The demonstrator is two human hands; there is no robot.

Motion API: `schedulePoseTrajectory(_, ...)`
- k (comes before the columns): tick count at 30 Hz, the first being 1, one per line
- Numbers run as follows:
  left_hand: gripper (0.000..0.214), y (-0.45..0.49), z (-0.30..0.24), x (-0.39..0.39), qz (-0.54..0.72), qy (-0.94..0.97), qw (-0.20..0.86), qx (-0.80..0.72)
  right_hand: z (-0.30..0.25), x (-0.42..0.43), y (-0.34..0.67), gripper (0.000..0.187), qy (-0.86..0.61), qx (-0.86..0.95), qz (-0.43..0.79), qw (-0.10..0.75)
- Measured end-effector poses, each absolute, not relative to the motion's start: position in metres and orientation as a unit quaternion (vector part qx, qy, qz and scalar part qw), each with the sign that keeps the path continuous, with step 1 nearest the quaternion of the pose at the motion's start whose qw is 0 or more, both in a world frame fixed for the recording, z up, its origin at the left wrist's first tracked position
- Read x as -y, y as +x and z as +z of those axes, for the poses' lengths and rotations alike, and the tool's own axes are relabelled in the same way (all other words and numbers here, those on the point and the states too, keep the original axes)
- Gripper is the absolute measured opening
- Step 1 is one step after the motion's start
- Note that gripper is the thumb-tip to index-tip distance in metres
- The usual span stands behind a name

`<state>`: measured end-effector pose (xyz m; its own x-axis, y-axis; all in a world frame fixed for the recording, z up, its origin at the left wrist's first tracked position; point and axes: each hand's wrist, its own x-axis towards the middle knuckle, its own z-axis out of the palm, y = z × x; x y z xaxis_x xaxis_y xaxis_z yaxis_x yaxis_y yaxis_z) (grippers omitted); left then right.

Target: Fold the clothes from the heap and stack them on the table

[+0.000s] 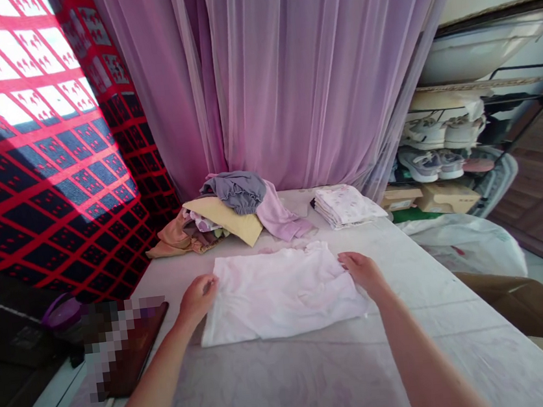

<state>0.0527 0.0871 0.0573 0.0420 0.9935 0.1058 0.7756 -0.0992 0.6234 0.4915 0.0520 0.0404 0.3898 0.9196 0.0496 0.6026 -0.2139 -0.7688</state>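
Note:
A pale pink-white garment (282,294) lies flat in front of me on the covered table (321,381). My left hand (197,298) rests at the garment's left edge with its fingers curled on the cloth. At the right edge my right hand (361,270) pinches the fabric near its upper corner. Both forearms reach in from the bottom of the view.
A heap of loose clothes (233,211) in grey, yellow, pink and tan lies at the table's far left. A folded white stack (345,205) sits far right. Purple curtains (286,77) hang behind. A shoe rack (446,151) stands right; a dark tray (131,350) lies left.

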Motion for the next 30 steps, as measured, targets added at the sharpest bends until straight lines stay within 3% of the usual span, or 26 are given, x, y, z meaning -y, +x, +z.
schedulePoseTrajectory(5,0.036,0.042,0.05,-0.06,0.26,0.73,0.157,-0.612,0.044,0.004,0.484,0.052,-0.748,0.464,0.259,0.397)
schedulePoseTrajectory(11,0.019,0.053,0.061,-0.057,0.215,0.73,0.153,-0.63,0.056,0.035,0.466,0.034,-0.698,0.539,0.28,0.38)
schedulePoseTrajectory(14,0.022,0.057,0.07,-0.047,0.273,0.693,0.232,-0.626,0.057,0.04,0.466,0.028,-0.662,0.508,0.343,0.431)
schedulePoseTrajectory(20,0.043,0.05,0.088,-0.012,0.379,0.561,0.472,-0.564,0.056,0.054,0.471,0.036,-0.556,0.445,0.471,0.521)
schedulePoseTrajectory(25,0.044,0.039,0.088,0.008,0.335,0.529,0.553,-0.551,0.058,0.066,0.473,0.037,-0.553,0.431,0.505,0.503)
schedulePoseTrajectory(30,0.039,0.038,0.092,0.017,0.236,0.582,0.559,-0.542,0.067,0.08,0.476,0.038,-0.592,0.463,0.479,0.453)
